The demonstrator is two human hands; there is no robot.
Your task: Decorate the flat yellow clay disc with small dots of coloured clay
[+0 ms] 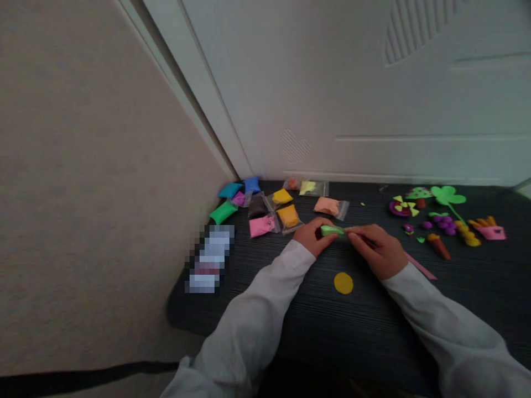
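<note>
Above the dark table, my left hand point(311, 236) is closed around a small bag of light green modelling clay point(332, 230). The fingertips of my right hand point(378, 250) are pinched at the bag's right end, where it looks thin and clear. From under my right hand a flat pink stick point(421, 266) sticks out toward the lower right; whether the hand grips it too I cannot tell. A flat yellow disc point(343, 283) lies on the table just below and between both hands.
Bags of coloured clay, such as pink point(262, 225), orange point(289, 216) and peach point(327, 206), lie at the back left. Small clay models, including a green clover point(448, 195) and purple grapes point(444, 224), stand at right. A white door point(357, 99) borders the table's back.
</note>
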